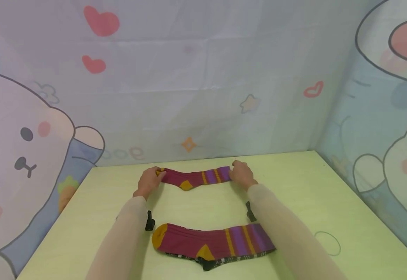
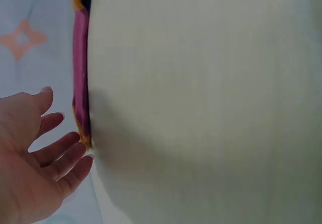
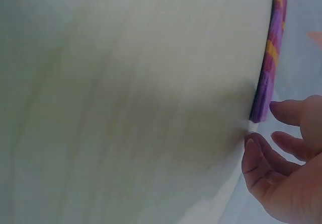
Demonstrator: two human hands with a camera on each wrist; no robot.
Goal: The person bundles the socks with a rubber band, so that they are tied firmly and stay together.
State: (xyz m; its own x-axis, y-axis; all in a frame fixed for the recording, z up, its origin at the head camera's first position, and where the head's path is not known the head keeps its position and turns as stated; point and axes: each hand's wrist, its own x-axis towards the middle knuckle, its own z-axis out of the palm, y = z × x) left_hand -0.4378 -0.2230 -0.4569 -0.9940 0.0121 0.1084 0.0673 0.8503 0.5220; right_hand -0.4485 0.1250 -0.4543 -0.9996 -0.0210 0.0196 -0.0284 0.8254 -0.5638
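A maroon sock (image 1: 194,178) with a mustard heel and purple-and-yellow bands lies flat near the table's back edge. At its toe end is my left hand (image 1: 149,181); in the left wrist view the fingers (image 2: 70,176) are loosely bent, tips right at the toe, thumb apart. By the striped cuff is my right hand (image 1: 242,174). The right wrist view has its thumb beside the cuff (image 3: 262,99) and its other fingers relaxed just past the end. Nearer me, a matching larger-looking sock (image 1: 189,242) lies over a black-and-white patterned sock (image 1: 208,265), most of which is hidden.
A thin loop (image 1: 329,243) lies on the pale table (image 1: 346,194) at the right. Behind the table hangs a printed cloth (image 1: 203,85) with hearts and cartoon animals. Black straps (image 1: 150,221) show beside both forearms.
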